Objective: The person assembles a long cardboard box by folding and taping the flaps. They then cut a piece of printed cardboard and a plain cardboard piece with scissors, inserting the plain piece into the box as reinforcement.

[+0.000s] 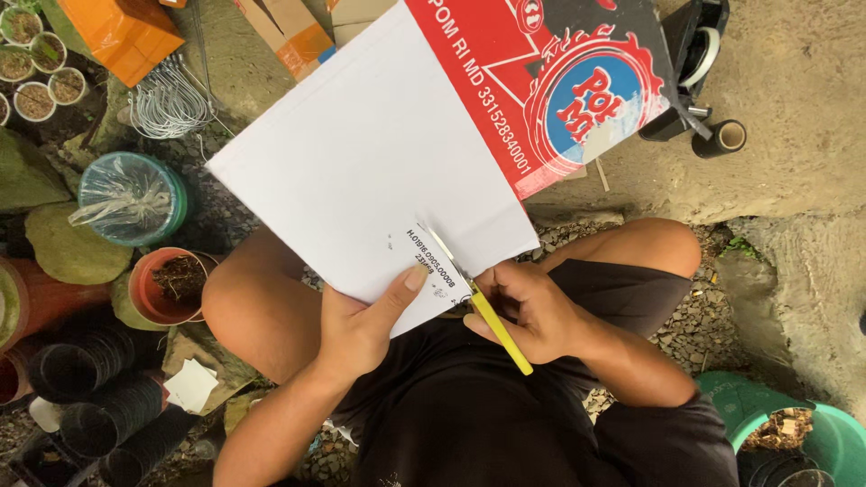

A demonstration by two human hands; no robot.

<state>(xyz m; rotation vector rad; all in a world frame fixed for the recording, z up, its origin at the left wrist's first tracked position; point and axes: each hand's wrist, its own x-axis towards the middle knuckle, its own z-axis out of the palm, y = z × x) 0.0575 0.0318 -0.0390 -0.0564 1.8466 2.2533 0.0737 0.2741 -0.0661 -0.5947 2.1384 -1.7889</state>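
A large flat cardboard sheet (pixel 361 162), white with a red, blue and white printed part at its upper right, is held above my knees. My left hand (pixel 361 325) grips its lower edge, thumb pressed on the white face beside a small printed label. My right hand (pixel 532 311) is closed on a yellow-handled knife (pixel 499 332); its thin blade lies against the sheet's lower edge by the label.
Terracotta pots (pixel 167 289), stacks of black nursery pots (pixel 81 397), a plastic-covered teal bucket (pixel 131 194) and wire hooks (pixel 167 104) crowd the left. Tape rolls and a dispenser (pixel 699 54) lie at upper right. A green tub (pixel 794 428) stands at lower right. Orange-brown boxes (pixel 122 32) lie at top.
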